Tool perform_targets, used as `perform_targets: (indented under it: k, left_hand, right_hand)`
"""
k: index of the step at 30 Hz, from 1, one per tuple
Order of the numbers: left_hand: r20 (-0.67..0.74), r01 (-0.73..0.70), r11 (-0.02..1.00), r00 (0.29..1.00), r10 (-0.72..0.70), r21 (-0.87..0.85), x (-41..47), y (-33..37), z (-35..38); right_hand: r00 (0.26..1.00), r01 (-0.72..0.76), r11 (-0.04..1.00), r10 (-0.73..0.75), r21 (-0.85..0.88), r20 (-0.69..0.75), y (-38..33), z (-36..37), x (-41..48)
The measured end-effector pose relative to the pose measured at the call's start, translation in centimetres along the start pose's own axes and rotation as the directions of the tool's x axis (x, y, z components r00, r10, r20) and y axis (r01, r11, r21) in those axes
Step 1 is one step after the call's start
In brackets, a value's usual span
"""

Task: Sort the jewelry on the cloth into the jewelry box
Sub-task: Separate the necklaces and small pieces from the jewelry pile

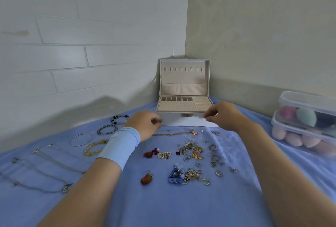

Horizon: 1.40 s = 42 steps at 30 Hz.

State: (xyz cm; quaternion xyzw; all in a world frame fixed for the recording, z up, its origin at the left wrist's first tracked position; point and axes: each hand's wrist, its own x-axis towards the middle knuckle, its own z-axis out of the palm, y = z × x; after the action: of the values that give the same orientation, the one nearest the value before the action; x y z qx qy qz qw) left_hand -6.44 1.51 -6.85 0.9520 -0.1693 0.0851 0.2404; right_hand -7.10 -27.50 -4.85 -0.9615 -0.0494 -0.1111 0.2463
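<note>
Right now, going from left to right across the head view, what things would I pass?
Necklaces → bangle → brown earring → jewelry box → tubs.

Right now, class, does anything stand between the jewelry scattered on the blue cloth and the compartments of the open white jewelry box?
Nothing visible does. The white jewelry box stands open, lid upright, beige compartments exposed. The scattered jewelry lies on the blue cloth before it; only the left hand and right hand hover at its front.
</note>
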Motion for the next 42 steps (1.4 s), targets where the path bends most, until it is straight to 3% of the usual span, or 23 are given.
perform_targets:
  k: [3, 6, 14, 18, 21, 26, 35, 40, 42]
  left_hand:
    - [0.015, -0.073, 0.990, 0.997, 0.076, -0.123, 1.0, 3.7, 1.0]
    - [0.081, -0.144, 0.979, 0.984, 0.156, -0.142, 2.5, 7.5, 2.4]
    - [0.290, -0.160, 0.987, 0.946, 0.144, 0.031, 5.4, 11.8, 7.3]
    - [0.246, -0.127, 0.991, 0.960, 0.132, -0.038, 5.6, 10.9, 8.3]
    - [0.194, -0.064, 0.970, 0.975, 0.111, -0.233, 5.7, 10.3, 8.3]
    - [0.143, -0.008, 0.839, 0.984, 0.102, -0.545, 5.5, 10.8, 7.8]
    - [0.228, 0.088, 0.772, 0.971, 0.075, -0.629, 5.0, 11.0, 6.8]
    - [0.335, 0.154, 0.787, 0.939, 0.071, -0.598, 5.2, 9.9, 5.9]
    - [0.297, 0.087, 0.862, 0.952, 0.076, -0.499, 5.4, 9.4, 5.5]
  right_hand:
    - [0.997, -0.058, 0.998, 0.059, -0.036, 0.045, 2.3, -0.1, -0.8]
    - [0.988, -0.102, 0.995, 0.102, -0.005, 0.116, 3.5, 0.4, -1.5]
    - [0.986, -0.112, 0.990, 0.121, -0.090, 0.113, 4.7, 1.0, -1.0]
    - [0.991, -0.132, 0.991, 0.132, 0.036, 0.020, 5.1, 1.0, -0.6]
    - [0.989, -0.128, 0.973, 0.138, 0.191, -0.043, 4.8, 0.9, -0.4]
    - [0.989, -0.104, 0.877, 0.142, 0.470, -0.047, 3.1, 0.7, -1.0]
    - [0.988, -0.050, 0.671, 0.139, 0.740, -0.060, 2.3, 0.6, -1.3]
    - [0.991, -0.082, 0.770, 0.130, 0.632, -0.030, 3.0, 0.6, -1.2]
    - [0.992, -0.103, 0.841, 0.125, 0.531, -0.005, 3.3, 0.9, -1.1]
